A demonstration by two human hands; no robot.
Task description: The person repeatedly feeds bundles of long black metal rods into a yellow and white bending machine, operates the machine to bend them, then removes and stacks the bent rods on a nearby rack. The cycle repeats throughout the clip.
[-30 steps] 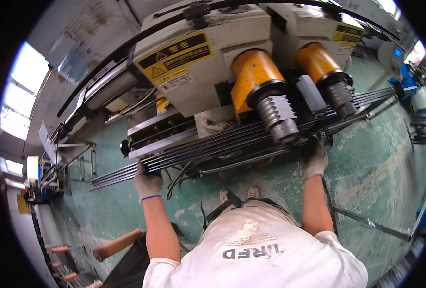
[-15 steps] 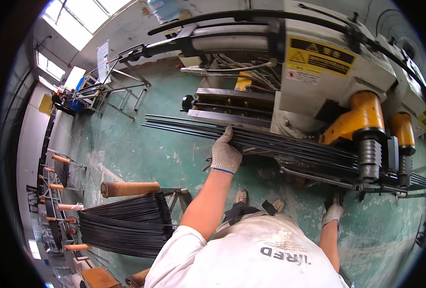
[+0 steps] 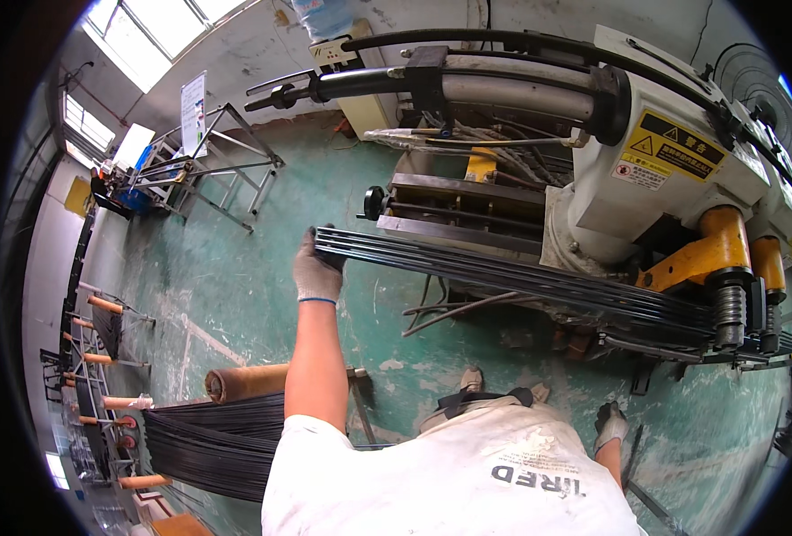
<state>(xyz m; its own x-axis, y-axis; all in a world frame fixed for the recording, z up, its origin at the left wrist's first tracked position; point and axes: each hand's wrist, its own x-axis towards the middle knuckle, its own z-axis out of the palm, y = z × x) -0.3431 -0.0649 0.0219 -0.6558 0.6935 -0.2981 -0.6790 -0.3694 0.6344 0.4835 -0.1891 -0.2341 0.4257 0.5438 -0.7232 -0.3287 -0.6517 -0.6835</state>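
My left hand, in a whitish knit glove with dark fingers, is closed around the left ends of a bundle of long, thin black rods. The rods slope down to the right along the front of a machine. They pass below its orange arm and beside a ribbed metal cylinder. My right hand, in a similar glove, hangs low near my side, apart from the rods. Its fingers look small and dark, so their pose is unclear, and nothing visible is in it.
At lower left, many dark rods lie on a stand beside a brown padded roller. More racks with orange rollers line the left side. A metal frame table stands farther back. Bent bars jut out below the machine.
My left hand has slid leftward along the rods, from partway along them to their ends. The rods' left ends now sit farther right in view. The view has shifted, and my right hand stays low.
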